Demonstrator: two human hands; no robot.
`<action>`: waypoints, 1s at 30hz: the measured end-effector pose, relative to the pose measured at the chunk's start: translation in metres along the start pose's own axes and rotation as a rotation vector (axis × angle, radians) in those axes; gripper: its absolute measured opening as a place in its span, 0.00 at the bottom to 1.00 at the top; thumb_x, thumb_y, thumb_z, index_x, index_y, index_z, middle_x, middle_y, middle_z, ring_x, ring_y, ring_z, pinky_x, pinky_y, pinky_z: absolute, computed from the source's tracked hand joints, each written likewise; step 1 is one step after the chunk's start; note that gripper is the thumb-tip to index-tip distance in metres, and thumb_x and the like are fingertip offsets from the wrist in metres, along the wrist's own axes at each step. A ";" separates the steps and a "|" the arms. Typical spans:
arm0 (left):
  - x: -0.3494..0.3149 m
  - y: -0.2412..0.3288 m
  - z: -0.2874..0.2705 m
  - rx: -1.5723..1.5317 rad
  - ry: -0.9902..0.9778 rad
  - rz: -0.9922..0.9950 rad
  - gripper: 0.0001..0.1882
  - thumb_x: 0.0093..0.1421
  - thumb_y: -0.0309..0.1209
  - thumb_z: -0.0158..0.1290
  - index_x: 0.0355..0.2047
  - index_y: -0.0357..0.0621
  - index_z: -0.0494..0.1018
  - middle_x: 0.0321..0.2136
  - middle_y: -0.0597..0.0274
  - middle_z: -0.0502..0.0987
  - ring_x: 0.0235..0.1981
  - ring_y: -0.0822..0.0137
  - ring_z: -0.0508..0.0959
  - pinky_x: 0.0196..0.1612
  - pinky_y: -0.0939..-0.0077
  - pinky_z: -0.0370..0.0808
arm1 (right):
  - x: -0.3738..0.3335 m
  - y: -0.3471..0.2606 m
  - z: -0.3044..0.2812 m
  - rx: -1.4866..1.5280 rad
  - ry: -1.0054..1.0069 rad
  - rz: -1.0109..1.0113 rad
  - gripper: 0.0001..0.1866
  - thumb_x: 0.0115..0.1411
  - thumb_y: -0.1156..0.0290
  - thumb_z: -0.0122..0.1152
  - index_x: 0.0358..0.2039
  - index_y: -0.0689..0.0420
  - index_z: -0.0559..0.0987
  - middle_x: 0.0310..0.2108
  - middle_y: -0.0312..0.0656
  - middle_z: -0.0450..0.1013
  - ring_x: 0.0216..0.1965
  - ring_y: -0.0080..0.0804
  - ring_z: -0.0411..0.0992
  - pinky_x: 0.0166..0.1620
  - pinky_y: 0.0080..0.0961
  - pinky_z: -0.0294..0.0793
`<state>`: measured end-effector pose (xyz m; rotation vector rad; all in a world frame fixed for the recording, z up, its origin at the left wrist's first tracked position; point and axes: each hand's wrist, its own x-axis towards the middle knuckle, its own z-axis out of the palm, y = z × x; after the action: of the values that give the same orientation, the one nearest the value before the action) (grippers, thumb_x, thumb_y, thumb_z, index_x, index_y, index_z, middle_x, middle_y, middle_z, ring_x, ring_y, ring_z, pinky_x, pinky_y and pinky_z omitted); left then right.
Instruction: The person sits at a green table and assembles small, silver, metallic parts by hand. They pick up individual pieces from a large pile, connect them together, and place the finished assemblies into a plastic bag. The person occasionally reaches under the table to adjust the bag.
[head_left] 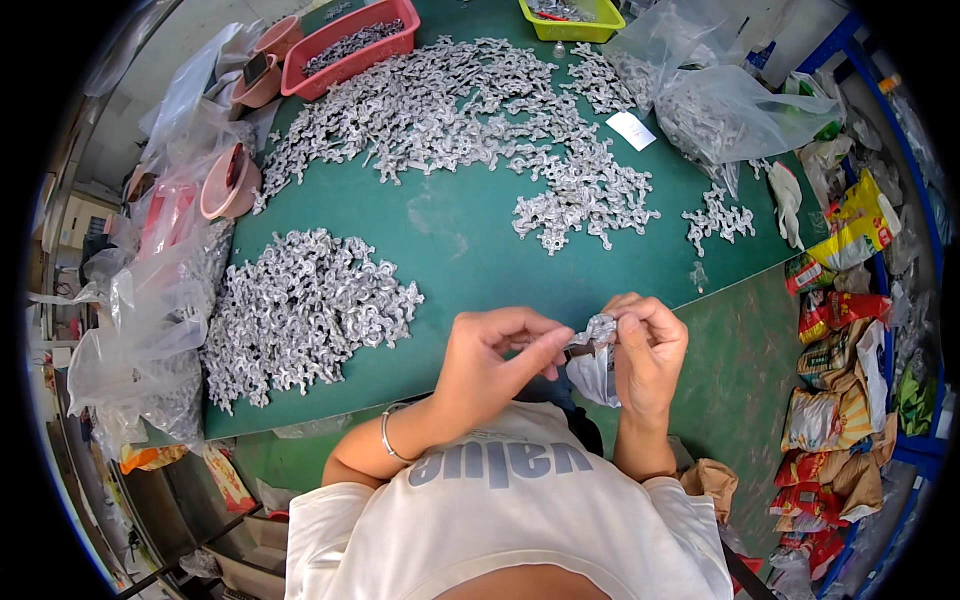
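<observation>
In front of my chest, past the table's near edge, my right hand [650, 350] pinches a small silver-grey cast metal part [600, 328] between thumb and fingers. My left hand [500, 352] is closed, its thumb and index fingertips meeting at the left end of the same part. The part's exact shape is half hidden by the fingers. Left of my left hand, a dense heap of similar metal castings [310, 310] lies on the green table [450, 240]. A wider spread of castings [430, 105] covers the far side, with a lobe [585, 195] reaching toward me.
Far back stand a red basin [350, 50] and a yellow-green basin [572, 28]. Pink cups [230, 185] and filled plastic bags [150, 340] line the left edge. On the right are a clear bag of parts [715, 110], a white glove [786, 203] and a shelf with colourful packets [840, 370].
</observation>
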<state>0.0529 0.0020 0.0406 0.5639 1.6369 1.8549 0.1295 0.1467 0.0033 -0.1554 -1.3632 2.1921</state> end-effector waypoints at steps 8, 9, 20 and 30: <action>0.008 -0.005 -0.005 -0.382 -0.054 -0.357 0.09 0.56 0.28 0.50 0.23 0.34 0.72 0.19 0.59 0.73 0.16 0.73 0.71 0.20 0.83 0.69 | 0.001 0.000 0.003 0.118 0.045 0.142 0.06 0.55 0.74 0.54 0.26 0.63 0.71 0.24 0.40 0.70 0.22 0.21 0.67 0.24 0.17 0.67; 0.008 -0.005 -0.005 -0.397 -0.052 -0.371 0.09 0.56 0.28 0.50 0.23 0.34 0.72 0.18 0.59 0.73 0.16 0.73 0.71 0.20 0.83 0.69 | 0.001 0.000 0.005 0.115 0.054 0.144 0.06 0.56 0.74 0.54 0.27 0.63 0.70 0.24 0.40 0.70 0.22 0.21 0.67 0.24 0.17 0.67; 0.013 -0.014 -0.008 -0.514 -0.080 -0.430 0.10 0.57 0.30 0.49 0.24 0.36 0.72 0.19 0.61 0.73 0.18 0.75 0.71 0.21 0.84 0.69 | 0.004 0.003 0.006 0.119 0.085 0.191 0.06 0.57 0.73 0.52 0.27 0.63 0.70 0.23 0.40 0.71 0.21 0.21 0.68 0.24 0.17 0.67; 0.022 -0.026 -0.011 -0.414 -0.113 -0.345 0.11 0.57 0.32 0.49 0.34 0.34 0.70 0.26 0.59 0.74 0.27 0.71 0.74 0.30 0.79 0.72 | 0.008 0.013 -0.006 0.075 0.113 0.204 0.07 0.59 0.72 0.48 0.28 0.62 0.70 0.24 0.41 0.70 0.21 0.22 0.67 0.23 0.17 0.67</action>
<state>0.0332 0.0102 0.0114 0.1885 1.1434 1.7907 0.1200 0.1511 -0.0090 -0.4005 -1.2480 2.3585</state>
